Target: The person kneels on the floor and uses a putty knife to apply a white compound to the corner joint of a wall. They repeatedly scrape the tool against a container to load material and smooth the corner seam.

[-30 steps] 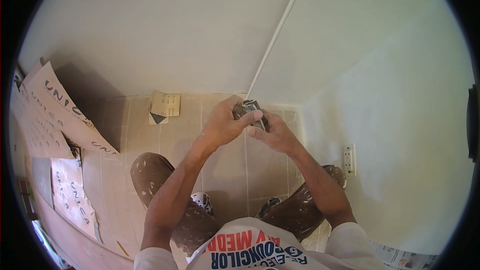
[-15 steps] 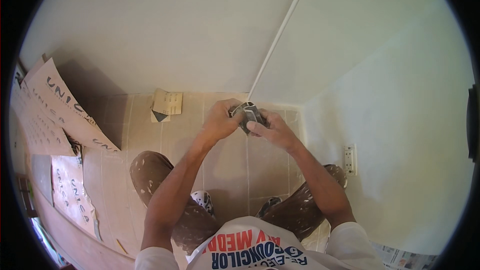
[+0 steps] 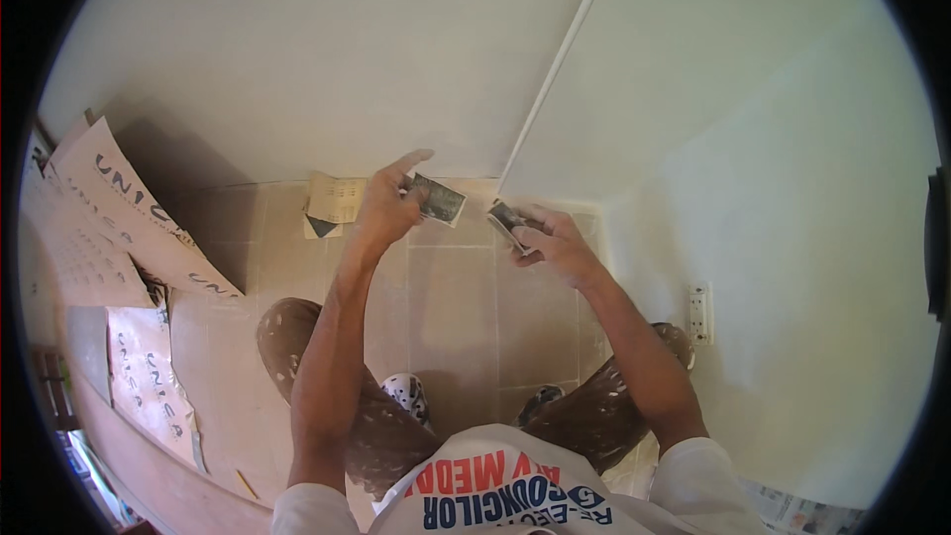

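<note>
My left hand grips a small dark sandpaper piece with pale edges between thumb and fingers, its index finger stretched out toward the wall. To the right, a second dark folded sandpaper piece is pinched in my right hand, the thumb lying over it. A gap separates the two pieces. Both hands are held over the tiled floor near the foot of the wall. A tan sheet, folded and with a dark corner showing, lies on the floor beyond my left hand.
Large pinkish printed sheets lean and lie at the left. A white pipe runs down the wall. A socket strip is at the right wall. A pencil-like stick lies lower left; newspaper shows lower right.
My hands were together on the dark sandpaper. Now they are apart, each with a piece; the left has moved left and slightly up, the right a little to the right.
</note>
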Demonstrator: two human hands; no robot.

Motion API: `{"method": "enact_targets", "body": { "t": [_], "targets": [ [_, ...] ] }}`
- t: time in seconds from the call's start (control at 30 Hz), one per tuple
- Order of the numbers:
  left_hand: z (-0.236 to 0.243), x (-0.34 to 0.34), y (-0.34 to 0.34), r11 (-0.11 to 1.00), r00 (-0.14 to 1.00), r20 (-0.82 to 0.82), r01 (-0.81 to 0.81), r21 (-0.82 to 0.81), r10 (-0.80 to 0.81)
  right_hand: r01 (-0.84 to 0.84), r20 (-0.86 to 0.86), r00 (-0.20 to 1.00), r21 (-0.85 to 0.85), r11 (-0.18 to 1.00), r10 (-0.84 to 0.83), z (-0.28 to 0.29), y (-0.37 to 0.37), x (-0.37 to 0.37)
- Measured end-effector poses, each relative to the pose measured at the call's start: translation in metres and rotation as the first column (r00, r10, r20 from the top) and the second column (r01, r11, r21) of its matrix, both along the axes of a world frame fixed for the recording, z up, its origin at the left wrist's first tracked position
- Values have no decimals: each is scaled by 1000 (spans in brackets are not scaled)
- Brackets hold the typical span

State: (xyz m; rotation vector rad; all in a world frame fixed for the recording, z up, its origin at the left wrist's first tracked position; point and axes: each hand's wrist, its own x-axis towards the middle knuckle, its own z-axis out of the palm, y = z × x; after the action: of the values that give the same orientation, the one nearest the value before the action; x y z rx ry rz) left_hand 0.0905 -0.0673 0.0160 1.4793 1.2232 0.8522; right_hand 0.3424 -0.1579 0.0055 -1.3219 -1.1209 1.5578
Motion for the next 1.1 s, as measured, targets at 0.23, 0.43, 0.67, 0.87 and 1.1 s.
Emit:
{"method": "enact_targets", "body": {
  "t": [0.23, 0.43, 0.67, 0.87, 1.1],
  "targets": [
    [-12, 4, -3, 951, 952, -108, 269, -151, -286, 7, -56, 998, -93, 996, -12, -7, 6, 2],
    [-27, 7, 2, 979, 954, -233, 202, 34, -188, 81, -113, 989, -146, 986, -98, -4, 6, 2],
    [-24, 9, 1, 978, 964, -173, 207, 3, -203, 50, -337, 935, -185, 982, -111, -4, 13, 13],
    [-119, 25, -20, 780, 660, -597, 620, 89, -456, 81, -360, 925, -120, 989, -119, -10, 18, 16],
    [-206, 35, -55, 587, 222, -794, 785, -199, -566, 14, 18, 1000, 10, 1000, -14, -11, 7, 10]
  ]
}}
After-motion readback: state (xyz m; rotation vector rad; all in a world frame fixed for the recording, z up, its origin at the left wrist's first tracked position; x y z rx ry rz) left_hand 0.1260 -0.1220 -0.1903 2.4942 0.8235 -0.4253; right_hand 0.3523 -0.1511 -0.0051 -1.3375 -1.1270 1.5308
